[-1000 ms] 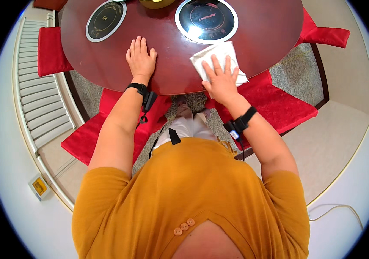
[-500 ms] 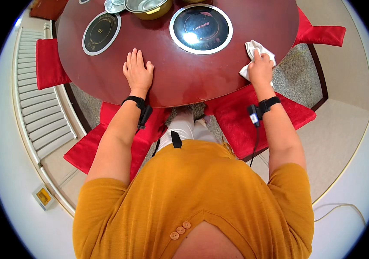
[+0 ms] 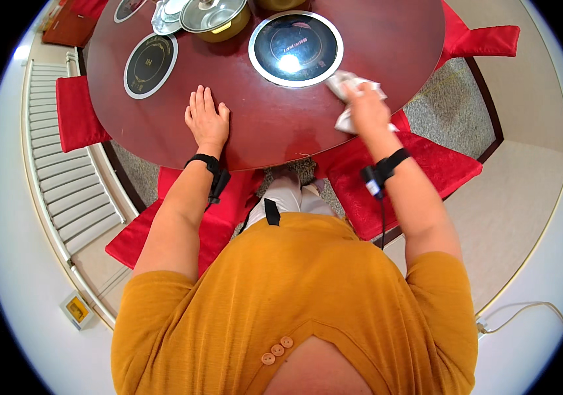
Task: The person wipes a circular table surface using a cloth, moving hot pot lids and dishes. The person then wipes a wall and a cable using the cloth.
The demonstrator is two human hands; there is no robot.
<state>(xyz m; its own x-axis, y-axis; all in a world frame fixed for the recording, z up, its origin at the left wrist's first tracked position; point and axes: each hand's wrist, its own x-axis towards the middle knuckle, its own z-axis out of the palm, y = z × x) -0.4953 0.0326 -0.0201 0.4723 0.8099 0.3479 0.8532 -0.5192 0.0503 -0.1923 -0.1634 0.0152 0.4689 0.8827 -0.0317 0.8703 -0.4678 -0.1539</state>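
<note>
My right hand (image 3: pixel 367 110) grips a crumpled white cloth (image 3: pixel 346 124) against the dark red table (image 3: pixel 275 125), close to its near right edge. The cloth's far end lies beside the rim of a round black cooktop (image 3: pixel 296 49) set into the tabletop. Motion slightly blurs the hand and cloth. My left hand (image 3: pixel 207 122) rests flat on the table near the front edge, fingers stretched out, holding nothing. Black straps with small devices circle both wrists.
A yellow pot with a glass lid (image 3: pixel 219 26) stands at the far side, next to silvery dishes (image 3: pixel 166 18). Another round cooktop (image 3: pixel 151 66) lies at left. Red chairs (image 3: pixel 400 178) surround the table. A white radiator (image 3: pixel 71 164) lines the left wall.
My right hand has slid the cloth leftward over the table, toward the cooktop's rim. My left hand stays flat on the table. The whole view has shifted slightly.
</note>
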